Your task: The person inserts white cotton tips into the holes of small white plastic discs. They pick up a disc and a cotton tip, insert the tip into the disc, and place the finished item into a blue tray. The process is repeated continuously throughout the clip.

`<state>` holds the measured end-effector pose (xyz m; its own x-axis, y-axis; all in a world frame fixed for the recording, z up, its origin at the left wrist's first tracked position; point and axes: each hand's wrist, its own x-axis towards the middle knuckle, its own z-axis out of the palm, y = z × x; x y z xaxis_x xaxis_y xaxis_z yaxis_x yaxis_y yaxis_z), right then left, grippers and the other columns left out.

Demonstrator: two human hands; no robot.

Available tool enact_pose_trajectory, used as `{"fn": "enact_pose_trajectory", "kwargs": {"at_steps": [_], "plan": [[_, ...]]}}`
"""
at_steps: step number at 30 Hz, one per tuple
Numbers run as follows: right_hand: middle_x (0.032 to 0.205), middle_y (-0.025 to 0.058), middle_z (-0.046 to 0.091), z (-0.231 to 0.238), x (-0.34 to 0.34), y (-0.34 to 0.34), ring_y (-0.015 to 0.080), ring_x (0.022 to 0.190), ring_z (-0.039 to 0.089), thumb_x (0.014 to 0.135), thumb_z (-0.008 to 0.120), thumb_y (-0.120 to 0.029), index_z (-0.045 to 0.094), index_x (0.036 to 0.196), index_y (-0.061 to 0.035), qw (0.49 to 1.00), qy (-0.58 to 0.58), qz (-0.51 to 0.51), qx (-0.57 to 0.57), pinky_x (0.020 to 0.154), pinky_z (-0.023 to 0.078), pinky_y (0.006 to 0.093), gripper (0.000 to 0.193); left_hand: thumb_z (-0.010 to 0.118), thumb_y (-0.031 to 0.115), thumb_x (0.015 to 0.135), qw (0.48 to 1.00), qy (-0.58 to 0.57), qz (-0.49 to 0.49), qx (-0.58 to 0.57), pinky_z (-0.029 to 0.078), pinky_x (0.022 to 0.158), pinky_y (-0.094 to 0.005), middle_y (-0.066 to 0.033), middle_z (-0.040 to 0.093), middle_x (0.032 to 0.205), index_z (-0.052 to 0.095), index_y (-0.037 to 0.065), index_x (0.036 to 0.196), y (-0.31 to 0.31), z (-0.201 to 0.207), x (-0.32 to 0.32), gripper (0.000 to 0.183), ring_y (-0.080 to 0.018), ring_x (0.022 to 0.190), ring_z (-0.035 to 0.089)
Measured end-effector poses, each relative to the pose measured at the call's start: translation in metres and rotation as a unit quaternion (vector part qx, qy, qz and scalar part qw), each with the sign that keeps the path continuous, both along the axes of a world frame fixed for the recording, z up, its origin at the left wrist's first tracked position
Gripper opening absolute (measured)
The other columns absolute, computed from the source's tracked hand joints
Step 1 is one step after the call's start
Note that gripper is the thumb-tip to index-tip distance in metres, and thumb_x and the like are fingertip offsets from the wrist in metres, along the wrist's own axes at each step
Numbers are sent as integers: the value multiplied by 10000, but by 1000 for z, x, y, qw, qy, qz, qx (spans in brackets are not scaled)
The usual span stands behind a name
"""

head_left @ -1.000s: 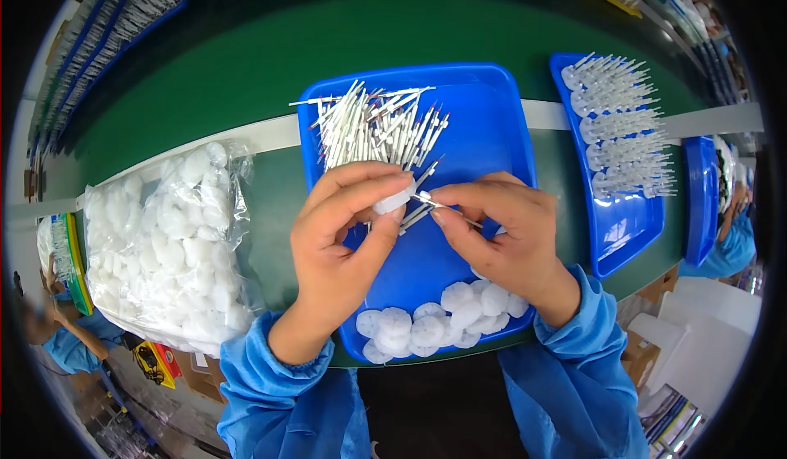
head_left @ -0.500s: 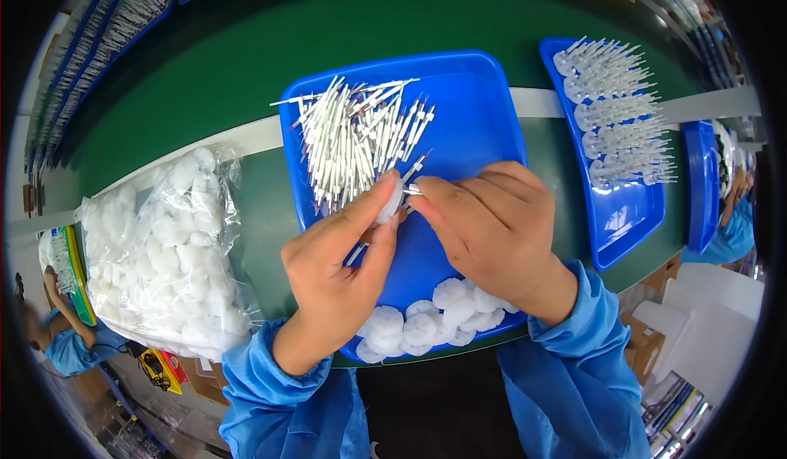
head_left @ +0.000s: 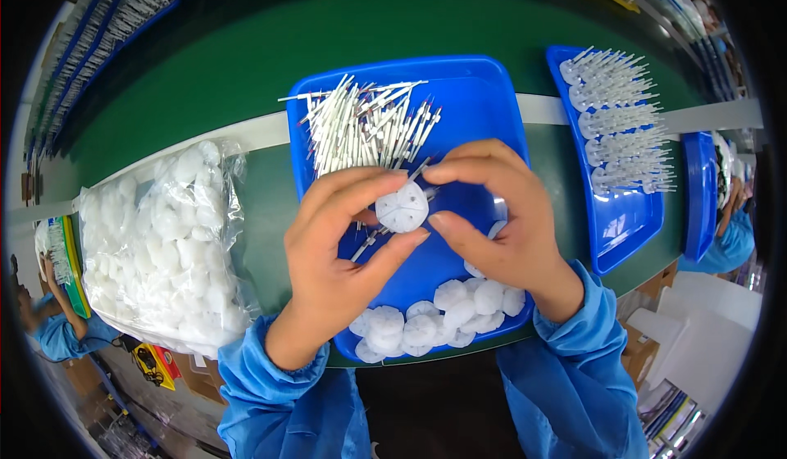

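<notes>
A round white plastic disc (head_left: 402,207) with small dark spots on its face is held by its edge between the thumb and fingers of my left hand (head_left: 332,242). Close on its right side is my right hand (head_left: 512,221), thumb and forefinger apart, their tips near the disc's edge. Thin rods show behind the disc by these fingertips; whether they are joined to it I cannot tell. Both hands are above a blue tray (head_left: 479,90). A heap of thin white sticks (head_left: 348,131) lies in its far left part, and several loose white discs (head_left: 447,320) lie along its near edge.
On the left lies a clear plastic bag (head_left: 164,254) full of white pieces. A second blue tray (head_left: 627,242) on the right holds rows of discs with sticks (head_left: 619,123). Another blue tray (head_left: 698,197) stands beyond it. Co-workers in blue sleeves (head_left: 730,242) show at both sides.
My right thumb and forefinger have parted from the pinch they made on a thin white stick. The disc in my left hand has turned from edge-on to face-up.
</notes>
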<state>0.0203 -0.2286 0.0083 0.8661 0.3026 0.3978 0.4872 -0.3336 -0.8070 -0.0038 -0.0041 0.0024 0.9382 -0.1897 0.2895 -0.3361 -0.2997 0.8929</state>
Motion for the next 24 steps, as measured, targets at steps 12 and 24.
{"fn": "enact_pose_trajectory", "kwargs": {"at_steps": [12,24], "plan": [[990,58,757,-7,-8,3,117,905,723,896,838,40,712,1237,-9,974,165,57,147,833,577,286,367,920,-22,711,985,-157,20,64,598,848,-357,-119,750,1230,803,34,1221,-9,-4,1,526,-275,1037,734],[1129,40,687,-12,-12,3,117,1051,671,973,741,62,644,1286,-10,941,233,109,220,945,561,302,335,920,9,659,978,-194,36,68,566,786,-354,-92,762,1168,816,42,1183,-12,-8,0,535,-251,963,728]]}}
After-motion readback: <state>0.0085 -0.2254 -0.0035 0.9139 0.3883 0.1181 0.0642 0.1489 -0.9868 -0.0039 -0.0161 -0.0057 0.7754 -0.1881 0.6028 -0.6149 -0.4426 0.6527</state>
